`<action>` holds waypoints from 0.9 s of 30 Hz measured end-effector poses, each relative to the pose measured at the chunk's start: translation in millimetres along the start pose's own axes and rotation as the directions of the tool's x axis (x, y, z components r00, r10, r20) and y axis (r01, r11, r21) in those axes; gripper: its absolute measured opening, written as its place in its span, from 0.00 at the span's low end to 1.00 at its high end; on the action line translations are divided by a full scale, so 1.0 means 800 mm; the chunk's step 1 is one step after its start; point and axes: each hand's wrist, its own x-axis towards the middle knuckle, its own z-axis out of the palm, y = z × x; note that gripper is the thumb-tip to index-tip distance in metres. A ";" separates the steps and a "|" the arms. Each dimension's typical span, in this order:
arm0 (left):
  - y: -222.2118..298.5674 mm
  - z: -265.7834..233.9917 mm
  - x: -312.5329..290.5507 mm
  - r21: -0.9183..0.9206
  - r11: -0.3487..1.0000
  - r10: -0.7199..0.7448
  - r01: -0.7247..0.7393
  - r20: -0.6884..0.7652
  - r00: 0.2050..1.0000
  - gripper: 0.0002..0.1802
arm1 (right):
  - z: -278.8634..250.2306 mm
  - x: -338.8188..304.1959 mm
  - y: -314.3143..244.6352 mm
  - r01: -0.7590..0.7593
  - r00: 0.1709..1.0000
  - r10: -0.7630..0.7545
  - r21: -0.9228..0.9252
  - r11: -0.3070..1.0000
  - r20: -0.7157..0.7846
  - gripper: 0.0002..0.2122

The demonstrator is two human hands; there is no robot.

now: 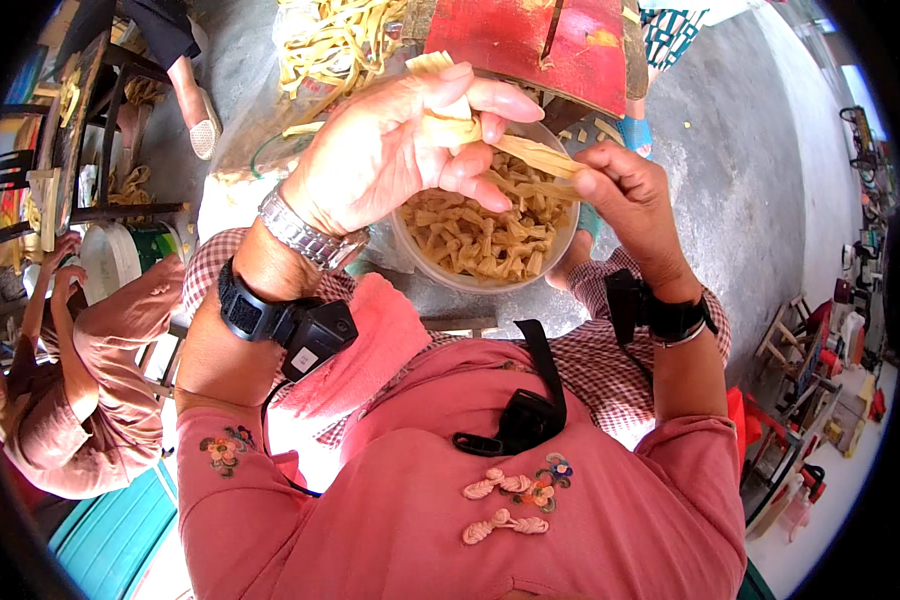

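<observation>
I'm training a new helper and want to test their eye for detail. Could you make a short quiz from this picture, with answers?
1. True or false: The right hand pinches a yellow strip that also runs to the left hand.

2. Multiple choice: What lies in the round tub?
A) Green leaves
B) Short, twisted yellow pieces
C) Blue beads

3. Fill in the missing word: A ____ cloth lies near the left forearm.

Key:
1. True
2. B
3. pink
</observation>
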 end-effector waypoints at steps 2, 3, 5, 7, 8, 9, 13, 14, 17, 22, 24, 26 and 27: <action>-0.002 0.002 0.000 0.146 0.986 0.095 -0.080 -0.094 0.991 0.32 | 0.010 0.002 -0.008 -0.008 1.000 0.008 -0.028 1.000 0.004 0.09; -0.004 0.004 0.000 0.221 0.969 0.146 -0.114 -0.135 0.980 0.32 | 0.010 0.003 -0.007 -0.026 1.000 0.026 -0.010 1.000 0.004 0.09; -0.007 0.012 0.000 0.439 0.895 0.216 -0.081 -0.267 0.939 0.26 | 0.007 0.007 -0.009 -0.059 0.998 0.059 0.026 0.998 0.007 0.10; -0.007 0.015 -0.001 0.622 0.780 0.213 0.065 -0.361 0.908 0.21 | 0.012 0.010 -0.014 -0.098 0.995 0.099 -0.016 0.995 0.033 0.10; -0.011 0.016 0.002 0.577 0.816 0.234 0.045 -0.399 0.886 0.14 | 0.015 0.011 -0.016 -0.118 0.992 0.120 -0.036 0.992 0.046 0.11; -0.010 0.017 0.001 0.603 0.796 0.231 0.058 -0.391 0.891 0.13 | 0.017 0.012 -0.017 -0.143 0.986 0.145 -0.038 0.989 0.083 0.11; -0.008 0.018 0.000 0.648 0.760 0.236 0.046 -0.341 0.910 0.09 | 0.031 0.016 -0.015 -0.153 0.973 0.141 0.057 0.987 0.182 0.13; -0.009 0.019 0.001 0.645 0.764 0.244 0.027 -0.327 0.913 0.08 | 0.036 0.017 -0.015 -0.134 0.974 0.111 0.107 0.985 0.196 0.14; -0.009 0.029 0.005 0.628 0.775 0.196 0.073 -0.349 0.916 0.06 | 0.044 0.021 -0.038 -0.118 0.969 0.099 0.072 0.990 0.227 0.12; 0.016 0.015 0.001 0.390 0.908 0.287 -0.151 -0.320 0.903 0.03 | 0.029 0.023 -0.045 0.156 0.985 -0.145 -0.124 0.980 0.091 0.14; 0.025 0.015 -0.001 0.356 0.915 0.308 -0.191 -0.307 0.901 0.03 | 0.020 0.019 -0.049 0.173 0.984 -0.165 -0.161 0.972 0.063 0.15; 0.022 0.013 0.007 0.364 0.904 0.340 -0.225 -0.294 0.893 0.03 | 0.012 0.020 -0.051 0.144 0.990 -0.143 -0.122 0.982 0.018 0.15; 0.023 0.013 0.012 0.368 0.898 0.356 -0.240 -0.287 0.890 0.04 | 0.008 0.020 -0.052 0.130 0.991 -0.131 -0.101 0.986 -0.006 0.15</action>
